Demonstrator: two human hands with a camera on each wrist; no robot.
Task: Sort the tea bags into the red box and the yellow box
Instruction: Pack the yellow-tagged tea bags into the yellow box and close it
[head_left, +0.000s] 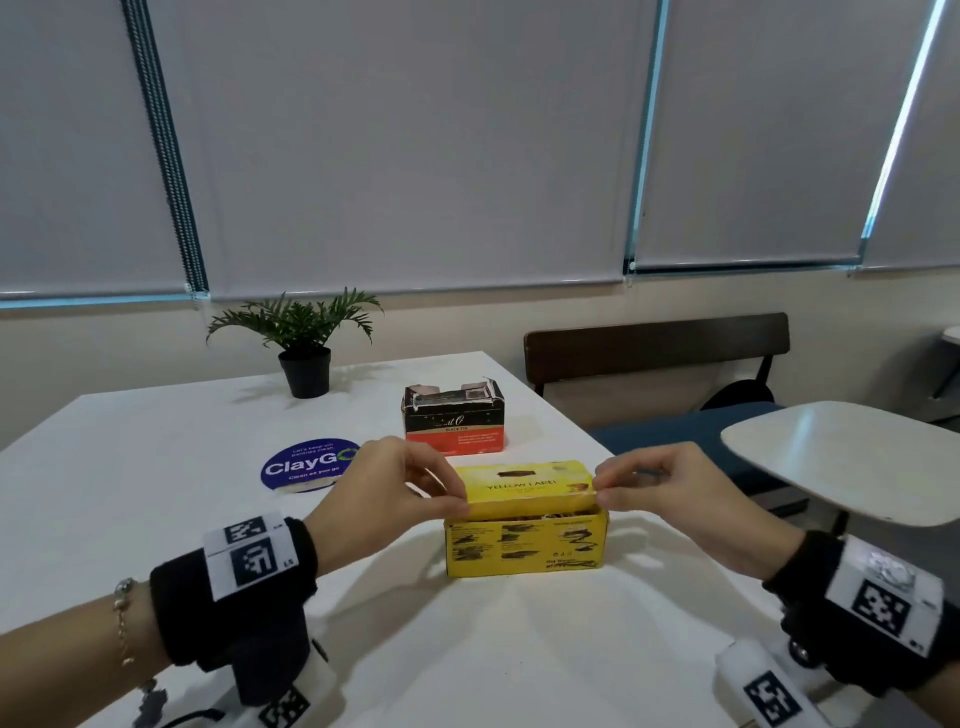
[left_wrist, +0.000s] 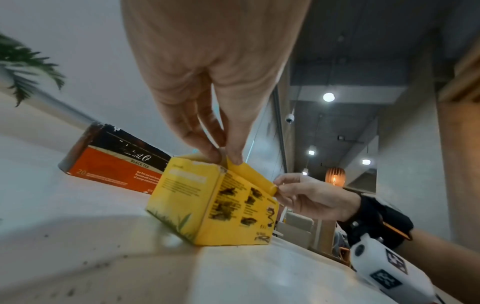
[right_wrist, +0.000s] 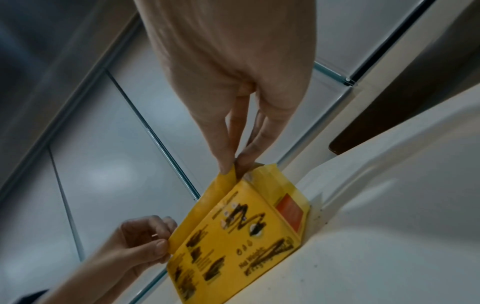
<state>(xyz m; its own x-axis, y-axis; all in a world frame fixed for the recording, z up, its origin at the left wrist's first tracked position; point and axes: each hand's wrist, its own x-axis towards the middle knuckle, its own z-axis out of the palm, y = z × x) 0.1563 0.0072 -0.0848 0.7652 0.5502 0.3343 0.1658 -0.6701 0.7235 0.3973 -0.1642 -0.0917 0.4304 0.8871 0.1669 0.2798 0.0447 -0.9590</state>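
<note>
At worktop centre: yellow box upright, red box behind it. Left hand and right hand each pinch an end of the lid flap, part-raised. Tea bags just visible inside. Likely step: closing or opening; next, move both ends evenly.

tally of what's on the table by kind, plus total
Tea boxes: 2, the yellow box and the red box
Potted plants: 1
Round blue stickers: 1
Loose tea bags: 0 visible
Total: 4
</note>
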